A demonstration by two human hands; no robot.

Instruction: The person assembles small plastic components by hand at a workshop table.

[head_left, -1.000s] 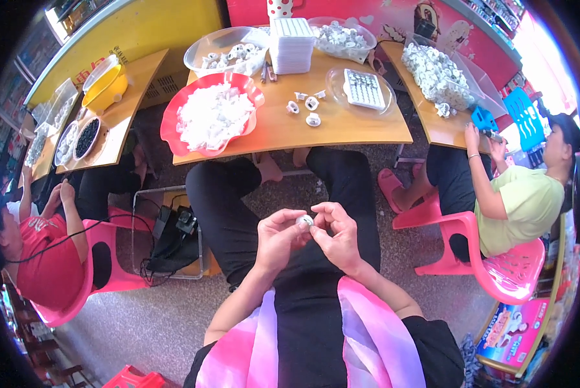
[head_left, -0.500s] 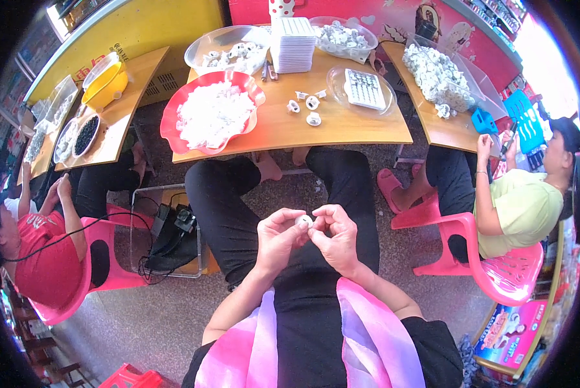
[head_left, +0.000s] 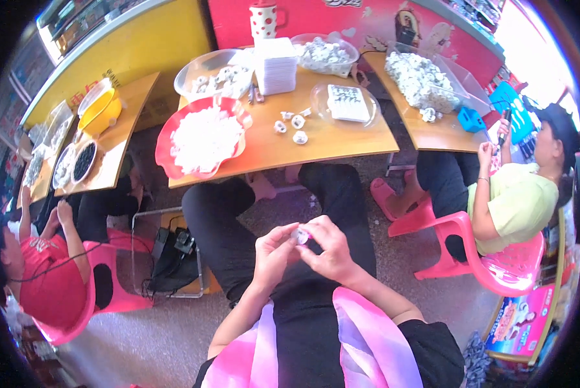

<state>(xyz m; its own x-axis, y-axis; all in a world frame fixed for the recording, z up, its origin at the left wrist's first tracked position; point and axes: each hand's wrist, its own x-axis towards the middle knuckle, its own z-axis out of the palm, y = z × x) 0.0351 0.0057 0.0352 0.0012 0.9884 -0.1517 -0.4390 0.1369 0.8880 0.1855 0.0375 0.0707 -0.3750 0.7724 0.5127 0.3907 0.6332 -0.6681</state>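
Above my lap, a small round white part (head_left: pixel 300 237) sits between the fingertips of both hands. My left hand (head_left: pixel 274 254) pinches it from one side. My right hand (head_left: pixel 331 249) grips it from the other, its fingers curled over the top. The part's details are too small and partly covered to make out. Ahead on the wooden table (head_left: pixel 283 150) lie several similar loose white parts (head_left: pixel 300 137). At the table's left is a red wavy-edged bowl (head_left: pixel 163 150) heaped with small white pieces (head_left: pixel 206 139).
Behind stand clear bowls (head_left: pixel 179 83) of white parts, a white stack of square trays (head_left: pixel 276 68) and a dotted mug (head_left: pixel 264 22). A clear round dish (head_left: pixel 317 103) holds a filled white tray (head_left: pixel 347 103). People (head_left: pixel 513 194) sit at side tables, left and right, on pink chairs.
My view has tilted, so the table sits lower and further left. My right hand's fingers have turned over the white part, which both hands still hold.
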